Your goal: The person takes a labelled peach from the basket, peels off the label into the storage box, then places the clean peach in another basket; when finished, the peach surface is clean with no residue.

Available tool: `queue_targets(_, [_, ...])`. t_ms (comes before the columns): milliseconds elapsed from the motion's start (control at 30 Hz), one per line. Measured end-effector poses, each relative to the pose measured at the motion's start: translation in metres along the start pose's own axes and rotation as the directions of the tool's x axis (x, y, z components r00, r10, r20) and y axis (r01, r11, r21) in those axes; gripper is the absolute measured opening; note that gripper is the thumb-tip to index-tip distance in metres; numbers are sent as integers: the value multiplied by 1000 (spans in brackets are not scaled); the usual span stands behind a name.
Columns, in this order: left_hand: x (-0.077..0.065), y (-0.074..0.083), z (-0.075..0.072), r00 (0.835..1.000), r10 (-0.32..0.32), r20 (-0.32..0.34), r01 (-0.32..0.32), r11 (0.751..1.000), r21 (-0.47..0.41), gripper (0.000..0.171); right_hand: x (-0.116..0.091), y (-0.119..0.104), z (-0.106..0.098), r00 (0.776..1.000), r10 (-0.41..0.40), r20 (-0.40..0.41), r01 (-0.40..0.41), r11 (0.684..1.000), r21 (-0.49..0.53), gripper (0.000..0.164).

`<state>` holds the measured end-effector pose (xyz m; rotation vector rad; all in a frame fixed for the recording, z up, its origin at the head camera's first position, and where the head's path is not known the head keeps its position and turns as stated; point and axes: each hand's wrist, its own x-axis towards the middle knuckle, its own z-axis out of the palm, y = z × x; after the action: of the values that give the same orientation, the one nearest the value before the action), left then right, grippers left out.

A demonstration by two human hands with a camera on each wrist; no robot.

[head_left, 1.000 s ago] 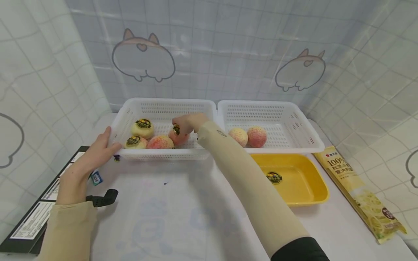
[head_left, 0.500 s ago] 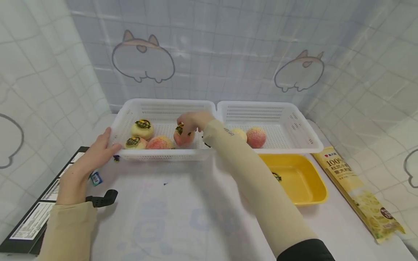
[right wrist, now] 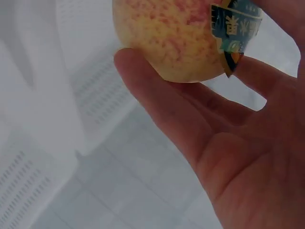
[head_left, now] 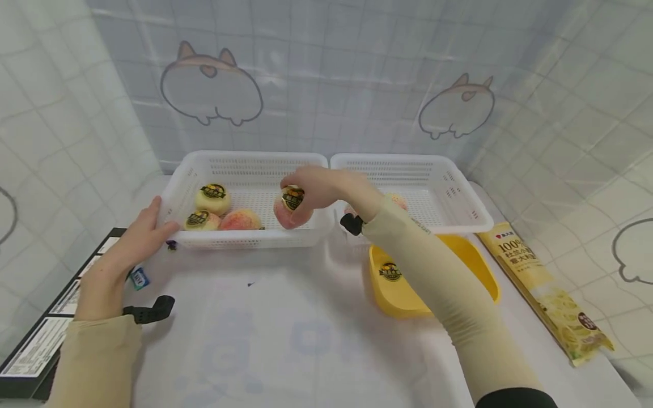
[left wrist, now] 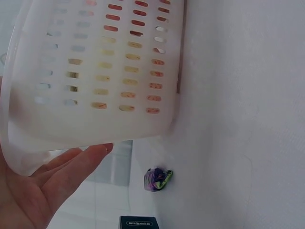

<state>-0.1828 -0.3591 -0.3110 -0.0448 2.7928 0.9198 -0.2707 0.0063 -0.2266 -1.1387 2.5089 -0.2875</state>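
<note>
My right hand [head_left: 318, 187] grips a pink and yellow peach [head_left: 284, 212] with a black-and-gold sticker, over the right end of the left white basket [head_left: 245, 241]. In the right wrist view, fingers and thumb curl round the peach [right wrist: 167, 38]. My left hand [head_left: 135, 238] rests against that basket's left end, its fingers fairly straight along the outside. The left wrist view shows the hand [left wrist: 62, 181] at the basket's corner. Two pale stickered peaches [head_left: 212, 198] and a redder peach [head_left: 241, 220] lie at the left inside it.
A second white basket [head_left: 433, 229] stands beside it; its peaches [head_left: 397, 199] are mostly hidden by my right forearm. In front is a yellow tray [head_left: 408, 300] with a sticker. A yellow pasta packet [head_left: 546, 294] lies right, a black labelled box [head_left: 61, 294] left, small wrapped items [head_left: 139, 279] near it.
My right hand has lifted the stickered peach and shifted it slightly right, turning its sticker more into view. The right forearm has swung right across the tray. The left hand keeps its place.
</note>
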Motion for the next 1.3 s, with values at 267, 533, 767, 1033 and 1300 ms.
queue_targets(267, [1, -2, -7, 1000, 12, -9, -12, 1000, 22, 84, -61, -16, 17, 995, -29, -99, 26, 999, -31, 71])
queue_targets(533, [0, -5, -7, 999, -16, -36, 19, 997, 73, 86, -92, -14, 65, 997, -71, -18, 71, 997, -42, 67])
queue_targets(767, [3, -6, -2, 998, 0, -59, 5, 996, 85, 85, -97, 1, 107, 997, -70, 19, 71, 996, -56, 52])
queue_targets(1033, [2, 14, 7, 961, 78, -267, -43, 990, 135, 81, -104, 8, 126, 1000, -26, 5, 26, 1000, 3, 64])
queue_targets(1300, [-23, 90, 40, 722, 491, -488, -454, 868, 202, 50, -103, 12, 134, 996, 17, -89, -8, 995, 97, 77])
